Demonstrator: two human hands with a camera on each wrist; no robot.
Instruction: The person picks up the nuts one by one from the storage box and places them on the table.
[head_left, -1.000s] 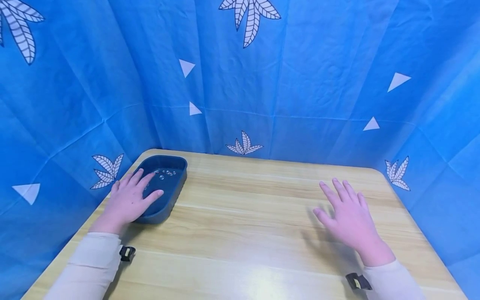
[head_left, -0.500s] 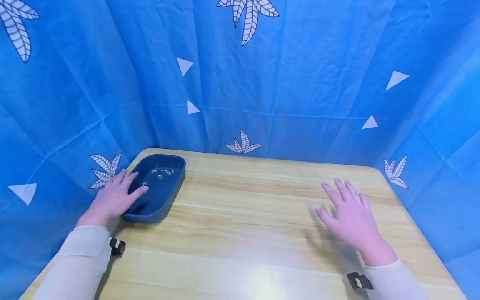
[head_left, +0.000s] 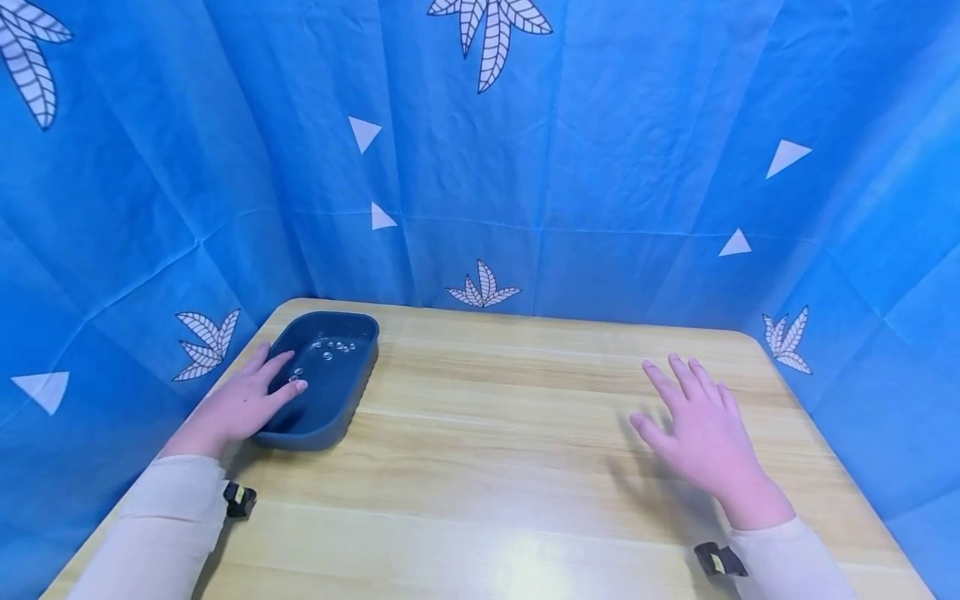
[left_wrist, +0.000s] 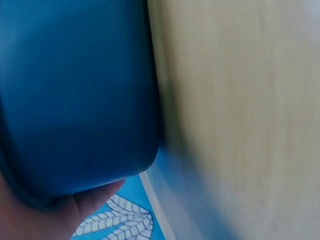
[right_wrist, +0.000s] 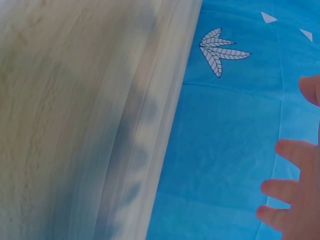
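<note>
At the table's back left stands a dark blue rectangular tray (head_left: 318,400) with rounded corners. Several small clear round beads (head_left: 327,356) lie on its floor, mostly toward the far end. My left hand (head_left: 236,406) holds the tray's left side, thumb and a finger reaching over the rim; its other fingers are partly hidden. In the left wrist view a finger (left_wrist: 100,196) lies against the outer wall of the tray (left_wrist: 80,100). My right hand (head_left: 701,437) hovers over the right part of the table with fingers spread, holding nothing; its fingers (right_wrist: 280,190) also show in the right wrist view.
The light wooden table (head_left: 480,450) has rounded back corners. A blue curtain (head_left: 630,167) with white leaves and triangles encloses it at the back and both sides. Black bands sit at both wrists.
My left hand has shifted left along the tray's side, then slightly back right. Over the last half second the tray has slid a little right with it. My right hand stays nearly still.
</note>
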